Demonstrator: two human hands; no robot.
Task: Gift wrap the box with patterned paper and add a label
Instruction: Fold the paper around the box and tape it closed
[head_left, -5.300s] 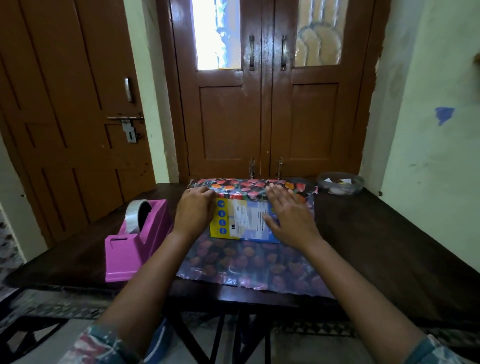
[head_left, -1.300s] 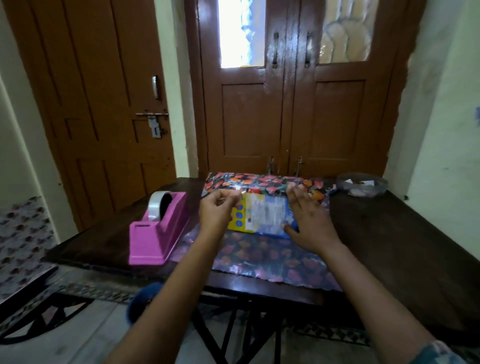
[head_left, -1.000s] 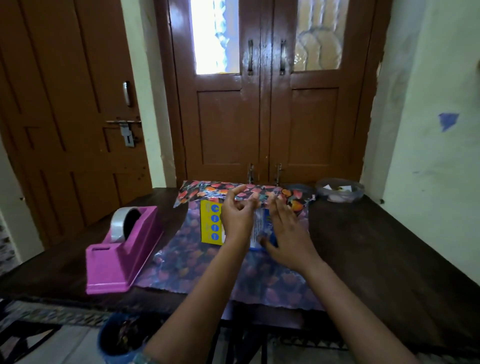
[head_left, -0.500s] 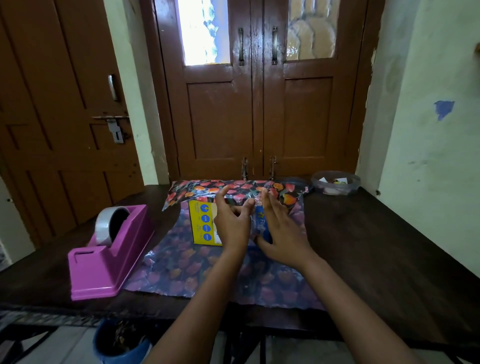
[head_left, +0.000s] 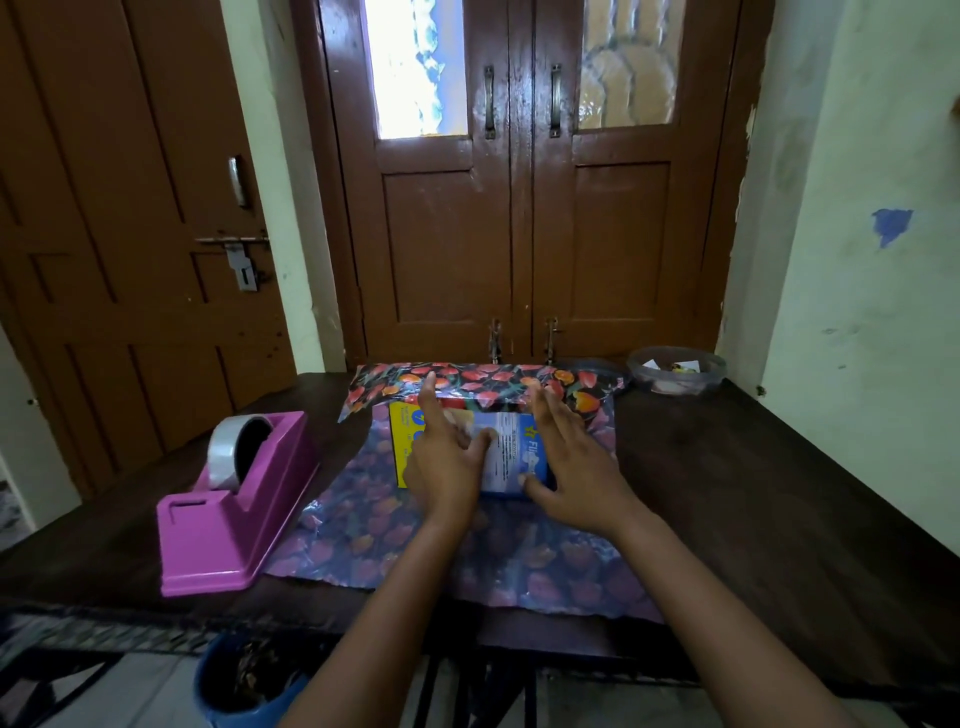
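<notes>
Far fold in progress: my left hand (head_left: 441, 467) and right hand (head_left: 574, 470) press the box (head_left: 506, 452), fingers (head_left: 545, 415) released and flat. The paper flap (head_left: 467, 382) sits at twelve o'clock. Next, I reckon, tape from the tape dispenser (head_left: 234, 512) at nine.

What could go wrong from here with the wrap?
1. The far flap shows no tape and seems pinned only by fingertips of the left hand and right hand. Lifting either may let it spring back.
2. The dispenser sits to the left, off the paper. Reaching for it could let the box shift.
</notes>
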